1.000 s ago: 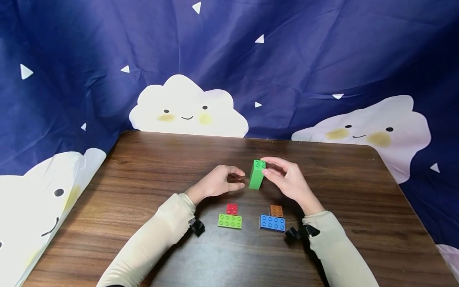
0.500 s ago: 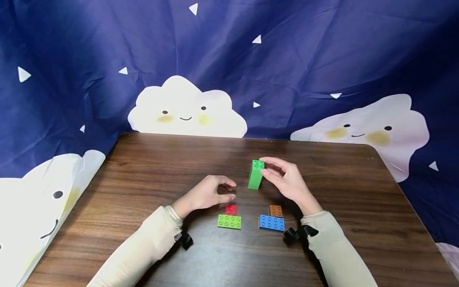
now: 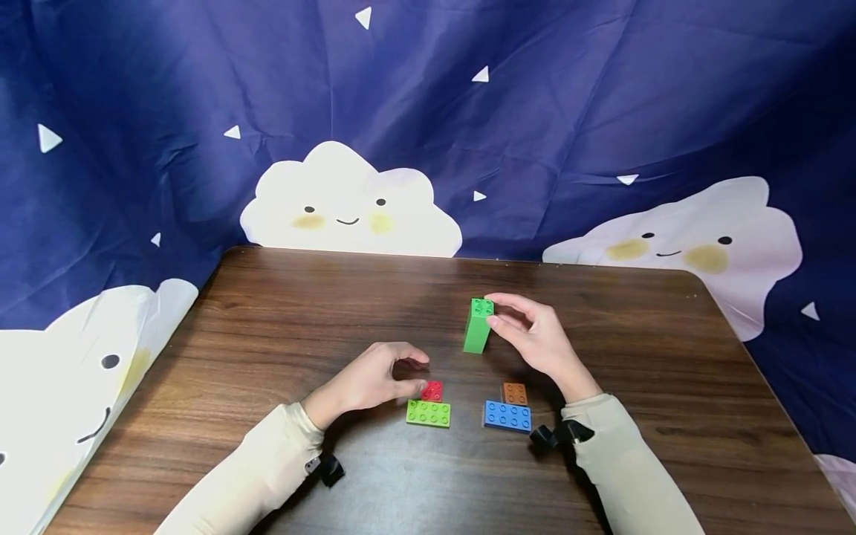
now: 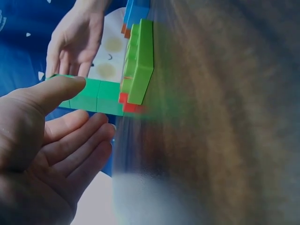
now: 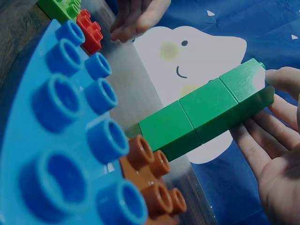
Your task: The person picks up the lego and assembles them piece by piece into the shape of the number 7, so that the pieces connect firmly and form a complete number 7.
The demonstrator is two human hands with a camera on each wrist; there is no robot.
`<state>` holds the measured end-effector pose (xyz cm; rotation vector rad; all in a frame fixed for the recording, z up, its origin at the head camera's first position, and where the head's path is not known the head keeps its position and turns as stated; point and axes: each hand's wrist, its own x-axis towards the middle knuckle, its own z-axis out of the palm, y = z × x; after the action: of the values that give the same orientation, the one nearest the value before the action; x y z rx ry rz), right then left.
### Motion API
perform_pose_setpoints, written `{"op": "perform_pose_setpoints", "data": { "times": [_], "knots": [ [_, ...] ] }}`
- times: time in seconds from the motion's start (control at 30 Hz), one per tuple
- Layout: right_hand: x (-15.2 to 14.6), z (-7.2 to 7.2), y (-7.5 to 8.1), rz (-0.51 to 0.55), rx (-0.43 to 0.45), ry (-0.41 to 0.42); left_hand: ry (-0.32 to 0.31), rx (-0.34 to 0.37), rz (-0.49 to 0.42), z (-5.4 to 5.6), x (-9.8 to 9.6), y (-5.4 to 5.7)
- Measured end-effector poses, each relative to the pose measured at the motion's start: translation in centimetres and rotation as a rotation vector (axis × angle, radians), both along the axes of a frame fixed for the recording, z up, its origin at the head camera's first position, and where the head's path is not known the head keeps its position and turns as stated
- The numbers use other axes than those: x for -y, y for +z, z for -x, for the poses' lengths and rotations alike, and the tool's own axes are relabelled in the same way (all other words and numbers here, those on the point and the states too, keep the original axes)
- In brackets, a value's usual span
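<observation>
1. Green tower (image 3: 476, 333) is standing upright on the bench (image 3: 321, 301), three stacked blocks showing in the right wrist view and studs facing up on top.
2. At the tower's right side, the right hand (image 3: 540, 340) is pinching its upper end, thumb and fingers parting only as wide as the block.
3. To the left of the tower and nearer the person, the left hand (image 3: 371, 377) is hovering with thumb well apart from loosely bent fingers, holding nothing.
4. Also left of the tower, on its near side, the red brick (image 3: 435, 390) is lying studs up; the left thumb is overlapping its edge in the head view, which is not settling whether they are touching.
5. Farther out from the tower than the red brick, and just beside it, the lime brick (image 3: 428, 414) is lying studs up.
6. On the tower's near right, the orange brick (image 3: 515, 394) is lying just beside the blue brick (image 3: 507, 417).
7. Behind the tower, a blue cloth (image 3: 521, 134) is hanging, smiling white clouds (image 3: 348, 178) decorating it.
</observation>
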<state>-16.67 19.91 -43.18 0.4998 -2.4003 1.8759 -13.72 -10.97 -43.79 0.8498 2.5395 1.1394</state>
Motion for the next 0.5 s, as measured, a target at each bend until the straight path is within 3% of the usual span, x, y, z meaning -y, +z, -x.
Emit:
{"op": "perform_pose_setpoints", "data": {
  "times": [0.23,0.5],
  "knots": [
    [-0.1,0.0,-0.1,-0.001,0.006,-0.006,-0.013,-0.035,0.013,-1.2,0.7,-0.1],
    [0.0,-0.1,0.0,0.002,0.001,0.002,-0.023,-0.025,0.031,-2.3,0.9,-0.4]
  ]
}}
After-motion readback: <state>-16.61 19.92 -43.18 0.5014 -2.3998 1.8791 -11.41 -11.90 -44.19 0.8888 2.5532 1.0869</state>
